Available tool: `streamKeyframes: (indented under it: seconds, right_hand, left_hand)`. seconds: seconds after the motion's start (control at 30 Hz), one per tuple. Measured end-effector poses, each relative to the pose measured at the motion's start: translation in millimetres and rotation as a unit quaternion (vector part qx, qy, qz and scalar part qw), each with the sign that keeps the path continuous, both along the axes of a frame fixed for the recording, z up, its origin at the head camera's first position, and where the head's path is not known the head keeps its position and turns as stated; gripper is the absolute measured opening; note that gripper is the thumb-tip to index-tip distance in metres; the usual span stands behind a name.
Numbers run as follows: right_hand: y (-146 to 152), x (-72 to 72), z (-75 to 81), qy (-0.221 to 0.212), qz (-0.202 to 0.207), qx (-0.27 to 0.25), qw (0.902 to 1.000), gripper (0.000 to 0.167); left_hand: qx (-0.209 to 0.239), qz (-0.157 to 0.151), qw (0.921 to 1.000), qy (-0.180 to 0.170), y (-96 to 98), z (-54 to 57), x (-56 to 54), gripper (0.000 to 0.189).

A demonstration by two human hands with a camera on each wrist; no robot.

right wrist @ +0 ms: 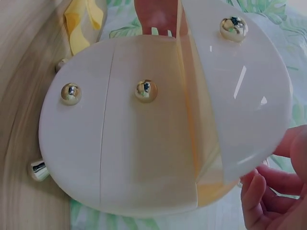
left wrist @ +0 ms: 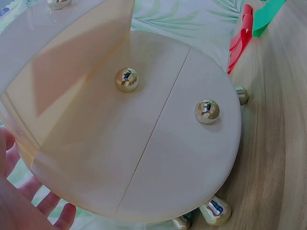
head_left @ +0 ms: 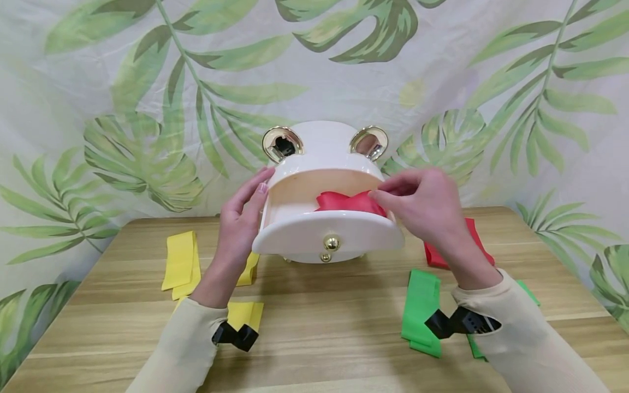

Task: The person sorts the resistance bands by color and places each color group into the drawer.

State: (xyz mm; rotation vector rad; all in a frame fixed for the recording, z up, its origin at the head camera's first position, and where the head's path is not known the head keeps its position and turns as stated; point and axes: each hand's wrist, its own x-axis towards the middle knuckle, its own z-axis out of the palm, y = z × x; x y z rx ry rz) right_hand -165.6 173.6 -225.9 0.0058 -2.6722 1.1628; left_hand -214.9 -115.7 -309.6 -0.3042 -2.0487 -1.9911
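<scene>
A white round box (head_left: 326, 234) with gold knobs stands at the middle of the wooden table (head_left: 314, 327), its upper drawer pulled out toward me. A folded red band (head_left: 346, 202) lies in that drawer. My right hand (head_left: 380, 197) pinches the band's right end over the drawer rim. My left hand (head_left: 260, 188) rests with straight fingers against the drawer's left side. The left wrist view shows the box front (left wrist: 144, 143) with the left hand (left wrist: 29, 206) beside it. In the right wrist view, the right hand's curled fingers (right wrist: 273, 191) sit beside the box (right wrist: 144, 143).
Yellow bands (head_left: 182, 265) lie on the table left of the box, and another yellow one (head_left: 245, 314) is by my left wrist. Green bands (head_left: 420, 311) and red bands (head_left: 474, 232) lie at the right. A leaf-printed cloth (head_left: 147, 109) hangs behind.
</scene>
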Motion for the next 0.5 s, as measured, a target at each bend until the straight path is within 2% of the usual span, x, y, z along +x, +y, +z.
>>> streamKeyframes:
  seconds: [0.27, 0.5]
  right_hand:
    - [17, 0.1, -7.0, 0.046, 0.009, -0.023, 0.9986, 0.027]
    - [46, -2.5, -17.6, 0.084, 0.036, -0.062, 0.9939, 0.028]
  left_hand:
    - [0.005, -0.001, 1.0000, 0.000, -0.1, 0.3, -0.4, 0.039]
    - [0.003, 0.000, 1.0000, -0.002, 0.3, 0.3, 0.2, 0.038]
